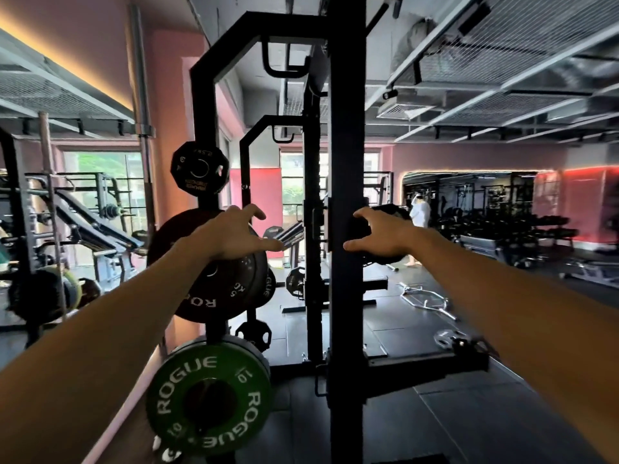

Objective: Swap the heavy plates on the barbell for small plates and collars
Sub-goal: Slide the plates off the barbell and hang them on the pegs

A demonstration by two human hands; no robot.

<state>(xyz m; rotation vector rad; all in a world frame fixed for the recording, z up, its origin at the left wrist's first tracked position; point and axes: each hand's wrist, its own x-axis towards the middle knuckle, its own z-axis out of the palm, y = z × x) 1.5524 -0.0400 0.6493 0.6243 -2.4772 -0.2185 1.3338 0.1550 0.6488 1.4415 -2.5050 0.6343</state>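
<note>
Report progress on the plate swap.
Done: nothing visibly; the barbell isn't in view. In hand: both hands empty, left hand over the black 5 kg plate on the rack, right hand by the upright. Left: fetching small plates and collars.

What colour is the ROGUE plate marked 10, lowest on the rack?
Green with white lettering and a black centre: the ROGUE 10 plate, clearest in the head view.

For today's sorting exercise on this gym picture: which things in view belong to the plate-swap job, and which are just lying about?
Belongs to the job:
- left hand, open, by the black 5 kg plates
- right hand, open, reaching past the rack upright
- small 2.5 kg plate
- green 10 plate

Just lying about:
- hex bar on the floor
- incline bench
- dumbbell racks
</note>
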